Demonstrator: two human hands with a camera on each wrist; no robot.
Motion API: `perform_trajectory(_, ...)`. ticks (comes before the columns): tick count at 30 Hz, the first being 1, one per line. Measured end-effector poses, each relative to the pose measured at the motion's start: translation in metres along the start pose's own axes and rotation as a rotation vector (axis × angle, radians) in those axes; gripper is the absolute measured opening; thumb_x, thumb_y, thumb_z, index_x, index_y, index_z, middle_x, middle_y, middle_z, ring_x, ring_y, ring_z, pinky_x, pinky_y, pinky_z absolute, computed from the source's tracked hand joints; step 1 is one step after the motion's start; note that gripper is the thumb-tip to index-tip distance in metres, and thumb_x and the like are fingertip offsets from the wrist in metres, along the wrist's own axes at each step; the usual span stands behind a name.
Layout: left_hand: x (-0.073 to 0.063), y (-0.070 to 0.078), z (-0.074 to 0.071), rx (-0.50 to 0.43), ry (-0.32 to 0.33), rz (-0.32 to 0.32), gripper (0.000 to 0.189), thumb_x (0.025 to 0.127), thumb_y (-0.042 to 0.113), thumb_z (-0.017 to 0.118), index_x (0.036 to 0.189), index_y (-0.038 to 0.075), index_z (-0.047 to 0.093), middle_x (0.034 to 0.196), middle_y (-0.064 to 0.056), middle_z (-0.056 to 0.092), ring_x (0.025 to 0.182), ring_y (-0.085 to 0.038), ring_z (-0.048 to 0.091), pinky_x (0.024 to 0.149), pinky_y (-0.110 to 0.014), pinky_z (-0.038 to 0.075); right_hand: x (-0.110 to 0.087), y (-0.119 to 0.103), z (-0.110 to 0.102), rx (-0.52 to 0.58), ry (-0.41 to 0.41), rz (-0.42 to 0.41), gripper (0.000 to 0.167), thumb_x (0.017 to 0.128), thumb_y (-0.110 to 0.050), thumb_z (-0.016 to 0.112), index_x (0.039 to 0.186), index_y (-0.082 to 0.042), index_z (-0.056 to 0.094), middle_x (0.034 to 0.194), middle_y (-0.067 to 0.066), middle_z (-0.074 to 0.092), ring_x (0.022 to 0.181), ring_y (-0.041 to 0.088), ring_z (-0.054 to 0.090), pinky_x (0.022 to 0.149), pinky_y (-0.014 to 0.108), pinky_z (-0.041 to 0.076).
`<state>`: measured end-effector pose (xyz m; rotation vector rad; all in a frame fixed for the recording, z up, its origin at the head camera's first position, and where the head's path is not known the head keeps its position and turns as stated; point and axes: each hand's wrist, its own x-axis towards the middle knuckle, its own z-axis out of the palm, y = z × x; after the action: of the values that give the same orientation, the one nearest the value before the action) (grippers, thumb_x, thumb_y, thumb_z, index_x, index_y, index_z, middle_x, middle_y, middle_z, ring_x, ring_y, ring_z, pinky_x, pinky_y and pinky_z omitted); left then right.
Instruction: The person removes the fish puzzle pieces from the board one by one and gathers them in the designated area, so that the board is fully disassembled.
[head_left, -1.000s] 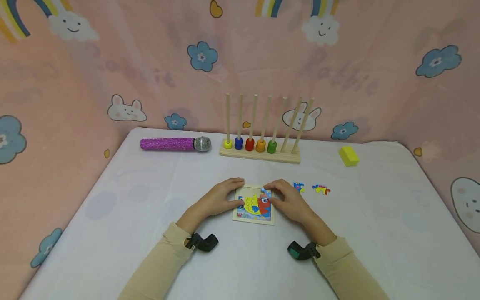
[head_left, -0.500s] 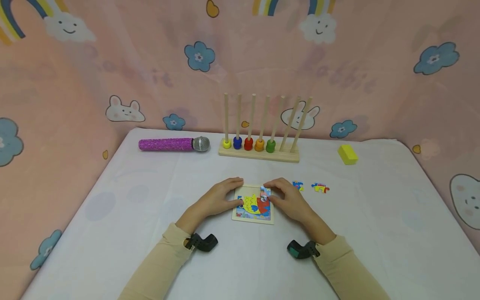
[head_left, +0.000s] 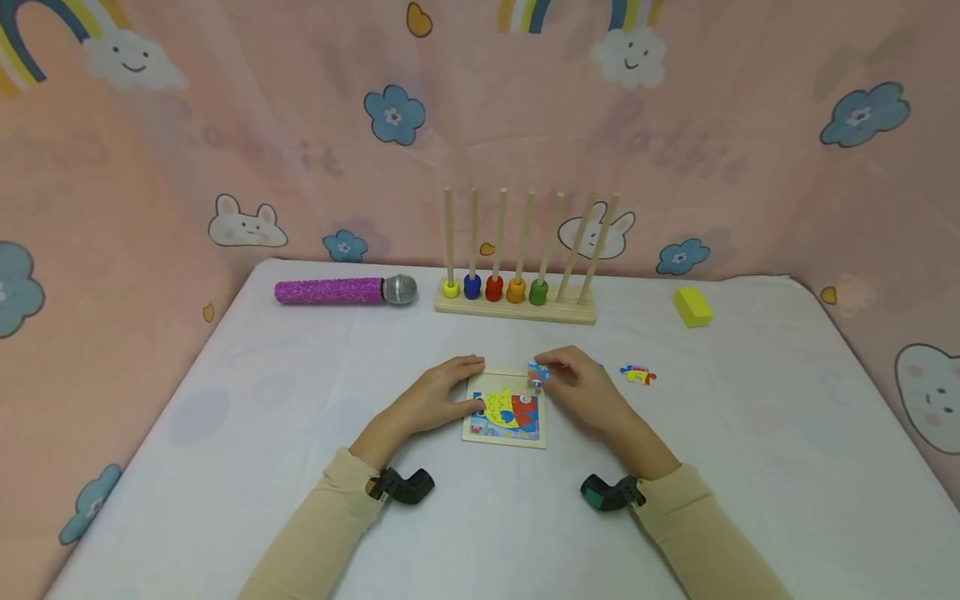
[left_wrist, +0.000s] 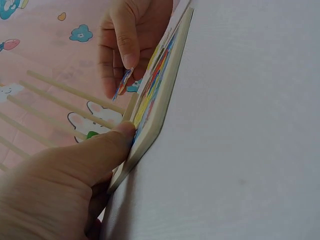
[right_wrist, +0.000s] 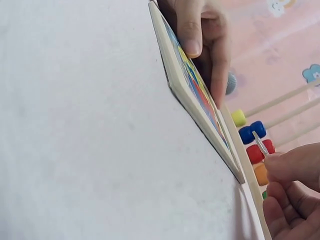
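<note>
A square wooden jigsaw puzzle board (head_left: 504,442) with a yellow and red fish picture lies mid-table. My left hand (head_left: 429,402) grips its left side, thumb on the face and fingers along the edge, as the left wrist view (left_wrist: 100,155) confirms. Over the board's top right corner, my right hand (head_left: 588,396) pinches a small blue puzzle piece (head_left: 536,372) between thumb and fingertips. In the right wrist view that puzzle piece (right_wrist: 260,144) is seen edge-on, raised off the board. The upper part of the board's recess shows bare wood.
Right of my right hand lies a yellow and red puzzle piece (head_left: 638,375); another is mostly hidden behind that hand. At the back stand a wooden peg rack (head_left: 516,311) with coloured beads, a purple glittery microphone (head_left: 337,291) and a yellow block (head_left: 692,307).
My right hand has lifted the blue puzzle piece out of the board's top right corner and moved slightly up and away. My left hand keeps its hold on the board.
</note>
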<state>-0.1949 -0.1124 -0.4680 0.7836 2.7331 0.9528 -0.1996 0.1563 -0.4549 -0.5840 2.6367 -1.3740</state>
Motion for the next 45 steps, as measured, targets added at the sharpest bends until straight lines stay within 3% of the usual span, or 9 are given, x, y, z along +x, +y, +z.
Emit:
perform_trajectory(7, -0.002, 0.000, -0.001, -0.016, 0.004, 0.001, 0.063, 0.087, 0.034, 0.068, 0.140, 0.008, 0.047, 0.148, -0.007, 0.042, 0.138, -0.023, 0.037, 0.114, -0.039, 0.032, -0.013, 0.005, -0.022, -0.045, 0.025, 0.100, 0.034, 0.093, -0.009, 0.057, 0.127, -0.007, 0.056, 0.130, 0.012, 0.052, 0.117, 0.028, 0.050, 0.103, 0.049, 0.044)
perform_trajectory(12, -0.002, -0.001, 0.001, -0.004, 0.008, 0.005, 0.063, 0.087, 0.034, 0.068, 0.140, 0.009, 0.046, 0.148, -0.006, 0.042, 0.138, -0.022, 0.037, 0.114, -0.038, 0.032, -0.028, 0.018, -0.046, -0.059, 0.053, 0.123, 0.034, 0.095, -0.007, 0.055, 0.128, -0.004, 0.053, 0.131, 0.015, 0.050, 0.121, 0.032, 0.049, 0.104, 0.049, 0.043)
perform_trajectory(16, -0.002, -0.001, 0.001, -0.006, 0.009, 0.006, 0.063, 0.087, 0.035, 0.068, 0.140, 0.009, 0.046, 0.148, -0.006, 0.042, 0.138, -0.022, 0.037, 0.114, -0.038, 0.032, -0.042, 0.028, -0.067, -0.127, 0.096, 0.120, 0.034, 0.095, -0.007, 0.055, 0.128, -0.003, 0.054, 0.129, 0.016, 0.052, 0.117, 0.032, 0.051, 0.099, 0.036, 0.047)
perform_trajectory(20, -0.002, 0.001, 0.000, -0.004, 0.008, -0.004, 0.064, 0.087, 0.036, 0.068, 0.141, 0.009, 0.046, 0.148, -0.006, 0.042, 0.138, -0.022, 0.037, 0.114, -0.038, 0.032, -0.056, 0.038, -0.088, -0.171, 0.132, 0.146, 0.034, 0.096, -0.009, 0.052, 0.129, -0.002, 0.052, 0.131, 0.018, 0.050, 0.120, 0.035, 0.049, 0.101, 0.038, 0.046)
perform_trajectory(23, -0.002, 0.002, 0.000, -0.008, 0.013, -0.006, 0.064, 0.087, 0.036, 0.068, 0.140, 0.009, 0.047, 0.148, -0.006, 0.042, 0.138, -0.022, 0.037, 0.114, -0.038, 0.032, -0.066, 0.045, -0.100, -0.184, 0.167, 0.152, 0.034, 0.097, -0.011, 0.051, 0.129, 0.000, 0.052, 0.132, 0.021, 0.049, 0.121, 0.038, 0.047, 0.101, 0.022, 0.045)
perform_trajectory(25, -0.002, 0.002, 0.000, -0.012, 0.013, -0.004, 0.064, 0.087, 0.036, 0.068, 0.140, 0.009, 0.047, 0.147, -0.006, 0.042, 0.138, -0.023, 0.037, 0.114, -0.038, 0.032, -0.072, 0.050, -0.106, -0.194, 0.193, 0.148, 0.034, 0.097, -0.012, 0.052, 0.128, 0.002, 0.052, 0.131, 0.023, 0.049, 0.119, 0.040, 0.047, 0.093, 0.006, 0.041)
perform_trajectory(27, -0.002, 0.002, 0.000, -0.014, 0.010, -0.003, 0.064, 0.087, 0.036, 0.068, 0.140, 0.009, 0.047, 0.147, -0.007, 0.042, 0.138, -0.023, 0.037, 0.114, -0.039, 0.032, -0.077, 0.055, -0.110, -0.207, 0.212, 0.161, 0.035, 0.097, -0.014, 0.053, 0.128, 0.002, 0.053, 0.130, 0.024, 0.049, 0.117, 0.040, 0.048, 0.080, -0.006, 0.032)
perform_trajectory(29, -0.002, 0.001, 0.000, -0.010, 0.008, -0.005, 0.064, 0.087, 0.036, 0.068, 0.140, 0.009, 0.046, 0.148, -0.006, 0.042, 0.138, -0.023, 0.037, 0.114, -0.039, 0.032, -0.081, 0.060, -0.112, -0.219, 0.228, 0.176, 0.036, 0.097, -0.015, 0.054, 0.128, 0.002, 0.053, 0.130, 0.025, 0.050, 0.115, 0.040, 0.049, 0.077, -0.006, 0.031)
perform_trajectory(45, -0.001, 0.000, 0.001, -0.001, 0.000, -0.006, 0.064, 0.087, 0.036, 0.069, 0.141, 0.009, 0.046, 0.148, -0.005, 0.042, 0.138, -0.022, 0.036, 0.114, -0.037, 0.032, -0.086, 0.084, -0.104, -0.330, 0.339, 0.178, 0.031, 0.096, -0.014, 0.054, 0.124, -0.002, 0.058, 0.126, 0.022, 0.056, 0.116, 0.039, 0.052, 0.076, -0.002, 0.029)
